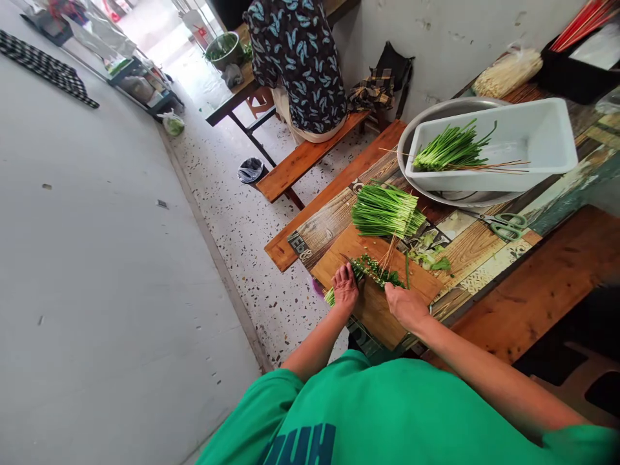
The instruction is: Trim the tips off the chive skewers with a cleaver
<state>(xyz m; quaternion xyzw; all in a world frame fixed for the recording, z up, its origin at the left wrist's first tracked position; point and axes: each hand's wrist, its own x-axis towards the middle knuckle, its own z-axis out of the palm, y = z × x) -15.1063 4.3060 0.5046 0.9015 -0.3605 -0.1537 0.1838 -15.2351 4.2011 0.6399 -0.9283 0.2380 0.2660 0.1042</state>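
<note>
My left hand [345, 287] is closed over a bunch of garlic chives [330, 296], whose pale ends stick out at the wooden cutting board's left edge. Wrapped round a handle at the board's right side is my right hand [405, 306]. The knife blade is mostly hidden among chopped green bits [372, 267], which lie between both hands. The cutting board [380, 318] sits at the table corner. Just beyond it rests a thick bunch of garlic chives [385, 210]. Several thin bamboo skewers [389, 253] lean over the board's far side.
A white plastic tub [542, 139] with more chives and skewers stands in a metal basin [411, 129]. Green-handled scissors [506, 226] and leaf scraps [426, 250] lie on the table. Wooden benches [310, 161] flank it. A person [300, 64] sits at another table.
</note>
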